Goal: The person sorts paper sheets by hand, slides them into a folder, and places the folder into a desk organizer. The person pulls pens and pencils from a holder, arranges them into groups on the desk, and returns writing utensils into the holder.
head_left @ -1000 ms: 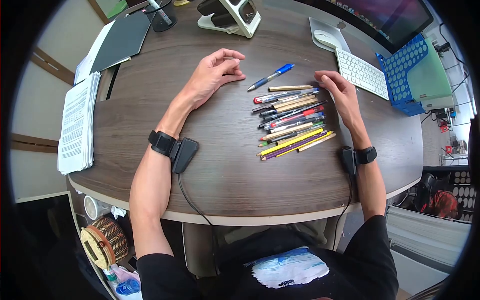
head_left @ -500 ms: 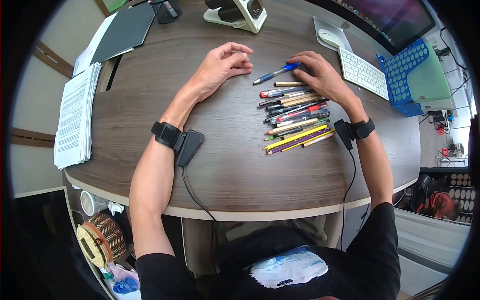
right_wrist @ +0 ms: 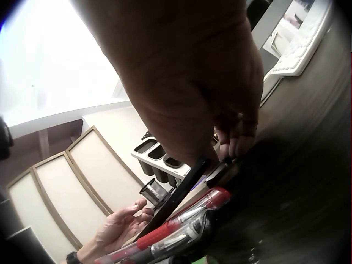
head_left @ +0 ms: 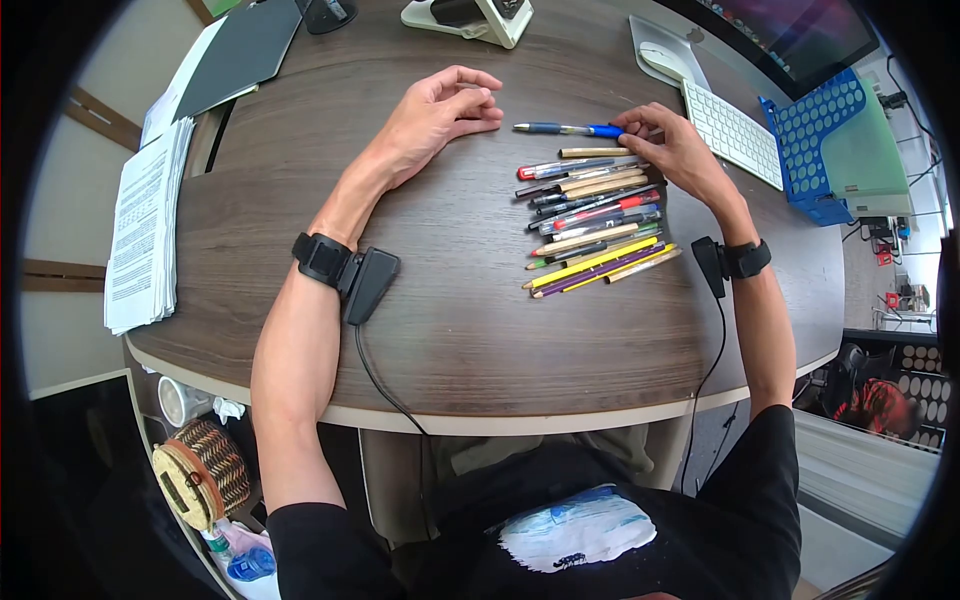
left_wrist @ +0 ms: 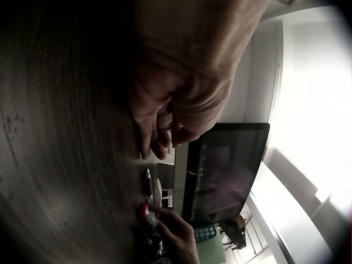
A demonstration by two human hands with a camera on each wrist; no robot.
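Observation:
Thumb and fingers of the right hand (head_left: pixel 676 152) pinch the capped blue end of a pen (head_left: pixel 568 129), which lies nearly level across the desk above a column of pens and pencils. Just below it is a short wooden pencil (head_left: pixel 592 153); then come a red-ended pen (head_left: pixel 541 172), several dark and red pens, a yellow pencil (head_left: pixel 580 269) and a purple one (head_left: pixel 600 273). The left hand (head_left: pixel 428 122) rests on the desk left of the pen, fingers loosely bent and holding nothing. In the left wrist view, that hand (left_wrist: pixel 184 93) is also empty.
A keyboard (head_left: pixel 733 135), mouse (head_left: pixel 664 61) and blue file holder (head_left: pixel 815 150) stand on the right. Stacked papers (head_left: pixel 148 235) and a dark folder (head_left: pixel 240 60) lie on the left. A white stand (head_left: pixel 505 30) is at the back.
The right hand has moved from beside the column to the blue pen and taken its capped end. The pen has turned from slanted to nearly level. The left hand stays empty.

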